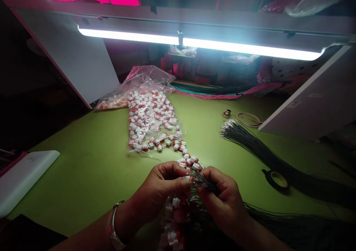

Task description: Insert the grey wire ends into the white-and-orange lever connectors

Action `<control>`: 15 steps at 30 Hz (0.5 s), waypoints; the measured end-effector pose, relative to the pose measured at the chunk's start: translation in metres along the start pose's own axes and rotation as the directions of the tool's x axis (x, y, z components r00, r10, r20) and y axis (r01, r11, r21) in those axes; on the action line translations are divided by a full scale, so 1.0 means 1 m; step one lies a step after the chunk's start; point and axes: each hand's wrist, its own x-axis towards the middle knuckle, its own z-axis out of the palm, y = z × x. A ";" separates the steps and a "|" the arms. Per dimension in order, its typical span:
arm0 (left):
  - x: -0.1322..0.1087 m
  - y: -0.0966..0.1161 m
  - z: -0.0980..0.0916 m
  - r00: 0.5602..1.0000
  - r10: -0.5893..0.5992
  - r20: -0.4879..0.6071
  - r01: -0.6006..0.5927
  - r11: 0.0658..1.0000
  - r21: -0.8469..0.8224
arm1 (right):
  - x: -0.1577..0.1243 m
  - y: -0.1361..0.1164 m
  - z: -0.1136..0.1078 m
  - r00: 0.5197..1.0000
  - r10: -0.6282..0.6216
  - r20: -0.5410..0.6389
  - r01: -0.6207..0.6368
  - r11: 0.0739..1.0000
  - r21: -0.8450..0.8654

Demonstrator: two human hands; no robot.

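Green table [91,177] under a bright tube light [194,39]. My left hand [164,184] and right hand [222,202] meet at 6 o'clock, close together around a small clump of bare wire ends [203,182]. The fingers [183,177] of both hands are pinched shut on it, though exactly what each one grips is partly hidden. The step in hand looks like fitting wire ends to small orange-and-white connectors [191,162], which trail toward my hands from a clear plastic bag [150,114] at 12 o'clock. More connectors [172,217] bunch below my hands among dark wires. Loose dark wires [264,154] lie at 2 o'clock, a tape roll [278,180] at 3. This pinch seems to call for steady, careful alignment.
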 end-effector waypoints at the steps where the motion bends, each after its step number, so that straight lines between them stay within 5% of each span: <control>1: 0.000 0.001 0.000 1.000 0.008 0.003 -0.008 1.000 0.006 | 0.001 -0.001 -0.001 1.000 0.002 0.016 -0.002 1.000 0.008; 15: -0.003 -0.003 0.003 1.000 0.025 0.019 -0.025 1.000 -0.008 | -0.003 0.003 -0.001 0.996 -0.073 0.049 0.078 0.991 -0.112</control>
